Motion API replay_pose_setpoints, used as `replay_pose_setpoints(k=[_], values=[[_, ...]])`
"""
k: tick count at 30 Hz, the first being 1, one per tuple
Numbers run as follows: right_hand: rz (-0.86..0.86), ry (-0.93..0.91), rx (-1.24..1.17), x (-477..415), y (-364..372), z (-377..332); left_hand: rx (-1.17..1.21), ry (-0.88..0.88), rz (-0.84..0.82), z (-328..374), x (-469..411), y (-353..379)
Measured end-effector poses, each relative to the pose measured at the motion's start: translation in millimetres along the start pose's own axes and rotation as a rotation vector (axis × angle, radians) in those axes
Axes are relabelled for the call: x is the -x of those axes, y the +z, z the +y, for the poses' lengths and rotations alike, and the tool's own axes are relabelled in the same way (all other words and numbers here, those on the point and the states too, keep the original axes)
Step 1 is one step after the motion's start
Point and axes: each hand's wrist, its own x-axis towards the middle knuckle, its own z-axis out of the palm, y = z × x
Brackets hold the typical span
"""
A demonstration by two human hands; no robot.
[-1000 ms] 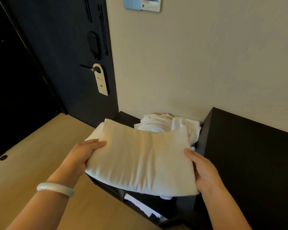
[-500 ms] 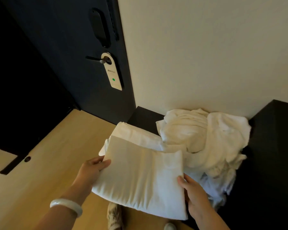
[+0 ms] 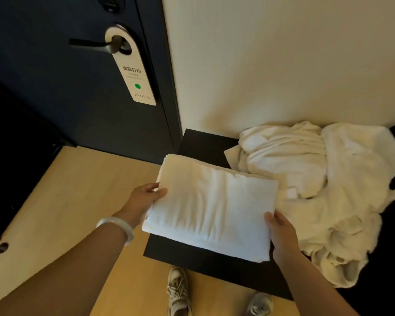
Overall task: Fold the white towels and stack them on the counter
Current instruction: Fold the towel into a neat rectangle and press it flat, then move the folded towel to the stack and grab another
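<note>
One folded towel, a flat white rectangle with soft ripples, is held over the dark table. The left grip pinches its left edge, thumb on top; the right grip clamps its near right corner, thumb on top. Beyond and right of the right grip, a rumpled towel heap touches the folded one.

Holds a folded white rectangular cloth towel over the front left corner of the black counter, left hand pinching its left edge, right hand its right, beside a crumpled heap of white towels.
</note>
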Motion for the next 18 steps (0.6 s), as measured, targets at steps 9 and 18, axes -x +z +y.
replay_pose_setpoints(k=[9,18], values=[[0.197,-0.075,0.129,-11.2,12.9,9.2,-0.176,-0.036,0.043,-29.7,-54.8,-11.8],[0.163,-0.001,0.076,-10.1,10.6,12.0,-0.07,-0.007,0.108,-39.5,-52.4,-12.0]])
